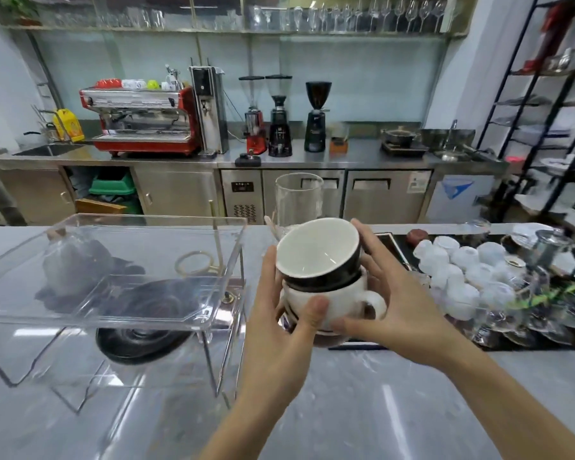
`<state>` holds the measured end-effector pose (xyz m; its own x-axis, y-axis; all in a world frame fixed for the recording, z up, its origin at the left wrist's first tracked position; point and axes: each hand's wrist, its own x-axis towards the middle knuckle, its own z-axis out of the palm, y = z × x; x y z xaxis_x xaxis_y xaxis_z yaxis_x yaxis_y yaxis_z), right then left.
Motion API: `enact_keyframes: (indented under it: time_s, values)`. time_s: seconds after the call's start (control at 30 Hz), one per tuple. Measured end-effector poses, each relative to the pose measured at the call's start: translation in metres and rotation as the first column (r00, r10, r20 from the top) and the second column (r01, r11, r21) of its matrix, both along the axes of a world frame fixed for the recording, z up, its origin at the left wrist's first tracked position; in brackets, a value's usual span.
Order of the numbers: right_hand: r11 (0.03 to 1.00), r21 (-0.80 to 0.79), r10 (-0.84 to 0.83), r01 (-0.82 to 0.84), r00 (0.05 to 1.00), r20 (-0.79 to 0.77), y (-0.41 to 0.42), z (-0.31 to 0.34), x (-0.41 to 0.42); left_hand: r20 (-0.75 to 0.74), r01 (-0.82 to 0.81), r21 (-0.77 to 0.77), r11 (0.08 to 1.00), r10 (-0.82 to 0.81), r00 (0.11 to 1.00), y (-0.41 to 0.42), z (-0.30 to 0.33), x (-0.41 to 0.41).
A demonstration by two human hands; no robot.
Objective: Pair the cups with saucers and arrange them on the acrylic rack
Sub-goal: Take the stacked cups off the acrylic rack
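Bench (346, 403): grey marbled top, glossy; carries everything below.

Acrylic rack (113, 287): clear, two-tiered, on thin bent legs, standing on the bench left of the cup stack. Upper tier bare. Its edges are hard to read against the glare, so a saucer set down by eye could catch the rim or land half off.

Black saucer (140, 343): under the rack's upper tier, low and near its front; whether it lies on the lower tier or the bench cannot be told.

Cup stack: black cup (319, 257), white inside, seated tilted in the white cup (332, 305), handle pointing away from the rack. Held above the bench just right of the rack. The tilt suggests the top cup sits loose; a quick swing toward the rack could slide it out.

Left hand (279, 313): grip clamped on the stack's rack side, thumb on the white cup.

Right hand (389, 293): fingers wrapped round the far side of both cups.
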<state>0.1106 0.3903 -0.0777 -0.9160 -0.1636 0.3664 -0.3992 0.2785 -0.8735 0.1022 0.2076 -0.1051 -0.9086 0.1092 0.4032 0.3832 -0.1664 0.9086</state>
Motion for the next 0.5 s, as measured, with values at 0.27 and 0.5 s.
enact_keyframes:
  time_s: [0.27,0.5]
  values:
    - [1.0,-0.005,-0.008,0.009,0.989,0.15,-0.011,-0.096,0.009,0.211,-0.052,-0.074,0.996,0.067,0.975,-0.012,-0.085,0.014]
    - [0.998,-0.056,0.01,0.004,0.966,0.258,-0.025,-0.142,-0.001,0.307,-0.081,-0.076,0.994,0.1,0.946,-0.019,-0.124,0.01]
